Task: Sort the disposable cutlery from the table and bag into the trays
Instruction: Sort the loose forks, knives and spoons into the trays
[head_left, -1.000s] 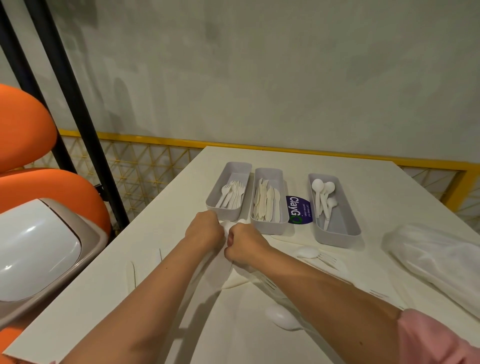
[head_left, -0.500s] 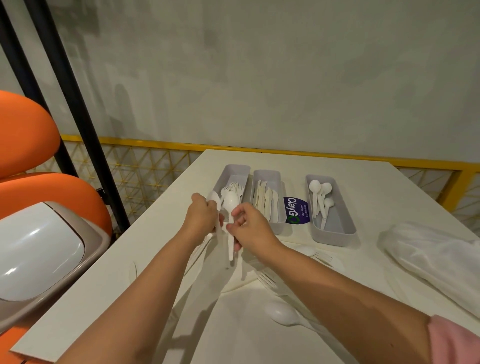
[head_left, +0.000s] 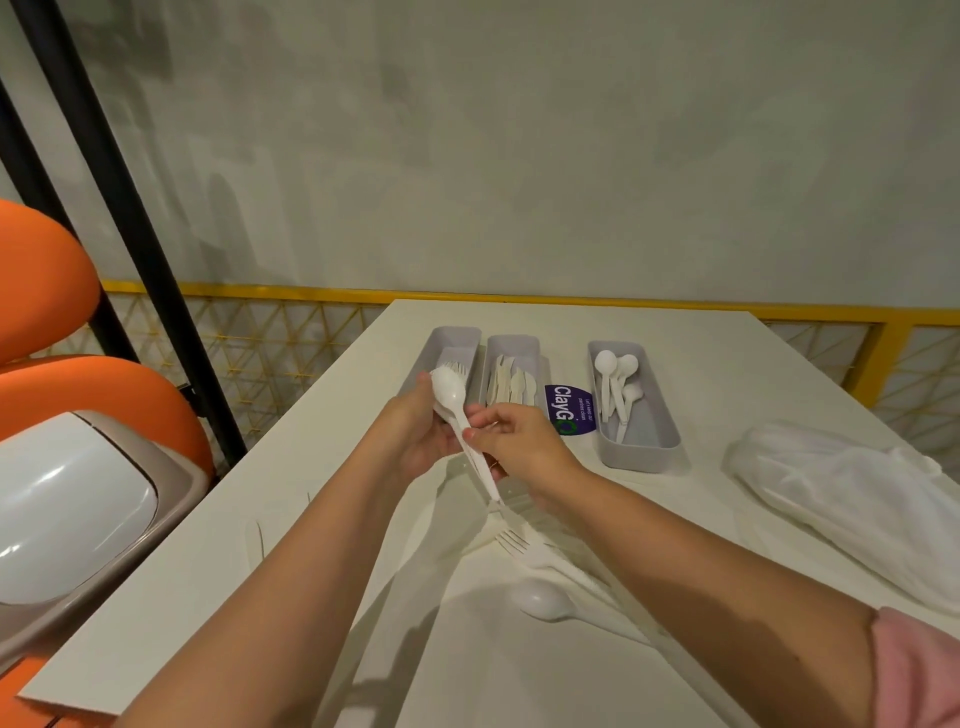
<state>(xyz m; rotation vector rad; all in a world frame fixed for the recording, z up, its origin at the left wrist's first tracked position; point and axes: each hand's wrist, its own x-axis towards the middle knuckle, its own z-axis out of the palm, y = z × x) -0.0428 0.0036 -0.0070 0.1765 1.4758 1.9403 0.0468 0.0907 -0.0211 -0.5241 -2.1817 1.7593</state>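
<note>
Three trays partly stocked. Right hand pinched spoon; left hand hold unclear. Fork, second spoon mid-table, bag by right edge: unsorted.

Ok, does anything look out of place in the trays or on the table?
Nothing is mis-sorted: fork tray, knife tray and spoon tray each seem to hold one kind. Only the spoon tray stands apart from the other two, with a purple sticker in the gap.
</note>
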